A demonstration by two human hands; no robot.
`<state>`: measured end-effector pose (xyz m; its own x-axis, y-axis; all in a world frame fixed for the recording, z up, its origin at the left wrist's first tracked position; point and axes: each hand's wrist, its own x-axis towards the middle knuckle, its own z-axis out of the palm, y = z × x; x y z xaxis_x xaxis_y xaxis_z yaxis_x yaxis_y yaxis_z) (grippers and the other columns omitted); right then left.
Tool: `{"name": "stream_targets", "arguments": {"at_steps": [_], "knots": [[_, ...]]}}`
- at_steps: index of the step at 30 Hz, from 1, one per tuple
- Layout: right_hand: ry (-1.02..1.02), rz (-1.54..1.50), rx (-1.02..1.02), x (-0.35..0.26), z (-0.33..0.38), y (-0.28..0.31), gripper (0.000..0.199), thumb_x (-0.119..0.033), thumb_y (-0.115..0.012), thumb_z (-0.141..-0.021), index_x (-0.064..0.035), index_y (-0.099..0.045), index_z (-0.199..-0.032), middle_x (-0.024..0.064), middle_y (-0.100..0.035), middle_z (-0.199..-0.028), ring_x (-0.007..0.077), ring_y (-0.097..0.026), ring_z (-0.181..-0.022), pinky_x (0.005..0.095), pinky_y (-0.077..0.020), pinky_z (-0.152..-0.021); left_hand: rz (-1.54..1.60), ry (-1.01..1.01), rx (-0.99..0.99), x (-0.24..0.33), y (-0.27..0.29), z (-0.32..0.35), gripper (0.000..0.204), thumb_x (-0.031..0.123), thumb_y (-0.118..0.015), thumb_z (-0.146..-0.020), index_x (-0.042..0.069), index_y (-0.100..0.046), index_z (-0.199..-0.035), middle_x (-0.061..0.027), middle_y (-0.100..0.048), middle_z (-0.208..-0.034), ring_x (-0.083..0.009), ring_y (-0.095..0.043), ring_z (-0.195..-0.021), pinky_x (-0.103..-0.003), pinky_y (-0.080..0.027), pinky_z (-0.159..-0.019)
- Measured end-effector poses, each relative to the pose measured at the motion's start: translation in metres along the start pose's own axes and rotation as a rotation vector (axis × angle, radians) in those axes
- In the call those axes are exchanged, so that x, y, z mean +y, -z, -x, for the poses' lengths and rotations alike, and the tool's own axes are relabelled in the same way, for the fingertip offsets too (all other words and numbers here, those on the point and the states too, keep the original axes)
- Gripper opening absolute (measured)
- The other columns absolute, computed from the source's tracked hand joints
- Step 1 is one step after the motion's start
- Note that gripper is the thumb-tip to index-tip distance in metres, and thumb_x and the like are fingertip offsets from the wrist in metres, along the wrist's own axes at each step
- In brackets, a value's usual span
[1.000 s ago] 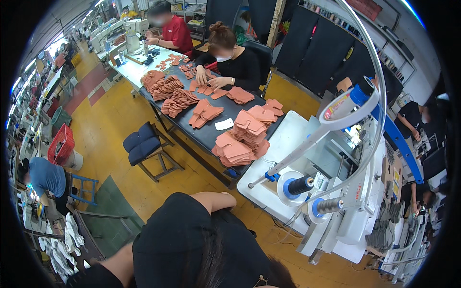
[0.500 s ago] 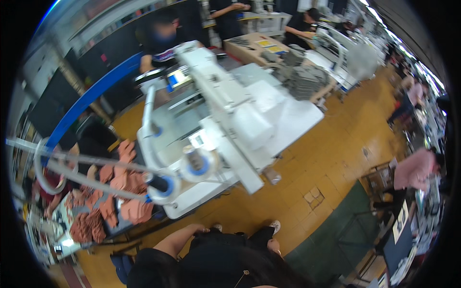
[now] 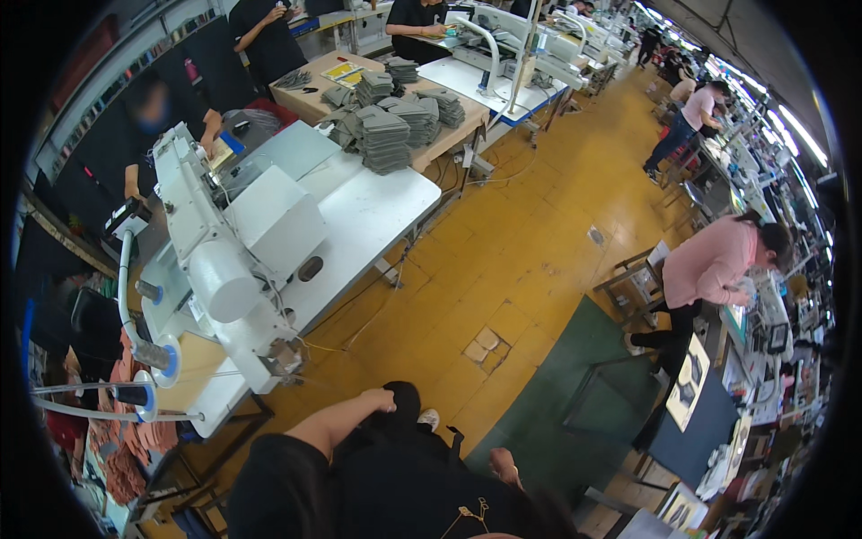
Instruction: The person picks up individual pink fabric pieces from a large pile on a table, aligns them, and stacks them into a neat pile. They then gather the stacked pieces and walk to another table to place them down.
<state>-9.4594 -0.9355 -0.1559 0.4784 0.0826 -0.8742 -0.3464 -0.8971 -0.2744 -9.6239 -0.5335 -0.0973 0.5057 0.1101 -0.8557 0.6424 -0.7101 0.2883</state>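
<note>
My left hand (image 3: 381,402) hangs in front of me beside my dark trouser leg. Its fingers look loosely curled, and nothing shows in them. Lower and to the right, my right hand (image 3: 505,467) hangs by my side over the green floor strip, also curled, with no object visible. Neither hand touches the furniture. Nearest to my left arm is a large white sewing machine (image 3: 220,278) on a white table (image 3: 373,198), with thread cones (image 3: 157,357) at its near end.
Stacks of grey cut pieces (image 3: 386,135) lie on a brown-topped table (image 3: 314,63). Orange-brown pieces (image 3: 121,458) are at lower left. A person in pink (image 3: 709,260) works at the right bench beside a stool (image 3: 633,278). Yellow floor (image 3: 539,207) runs between, with a broken tile patch (image 3: 485,346).
My view has swung right and moved forward, so the sewing machine now sits farther left. My left hand has swung forward; my right hand hangs lower in the picture.
</note>
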Motion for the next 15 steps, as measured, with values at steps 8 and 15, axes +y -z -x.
{"name": "stream_targets", "arguments": {"at_steps": [8, 15], "knots": [[0.179, -0.441, -0.015, -0.131, -0.107, 0.091, 0.026, -0.017, -0.059, -0.086, -0.0008, -0.06, -0.106, 0.007, -0.064, -0.08, 0.0174, -0.063, -0.063, 0.0288, -0.0459, -0.048, -0.055, 0.065, 0.0, 0.075, 0.14, -0.15, 0.044, 0.031, -0.055, -0.081, 0.003, -0.067, -0.113, -0.0191, -0.063, -0.119, -0.0353, -0.06, -0.112, -0.044, -0.048, -0.093], [0.263, -0.075, -0.09, -0.232, -0.197, 0.224, 0.029, -0.021, -0.061, -0.088, -0.0002, -0.061, -0.108, 0.0078, -0.066, -0.084, 0.018, -0.066, -0.071, 0.0293, -0.049, -0.054, 0.026, 0.09, 0.144, 0.17, 0.328, -0.296, 0.038, 0.032, -0.057, -0.083, 0.01, -0.069, -0.113, -0.0133, -0.065, -0.12, -0.0324, -0.063, -0.109, -0.043, -0.051, -0.089]]}}
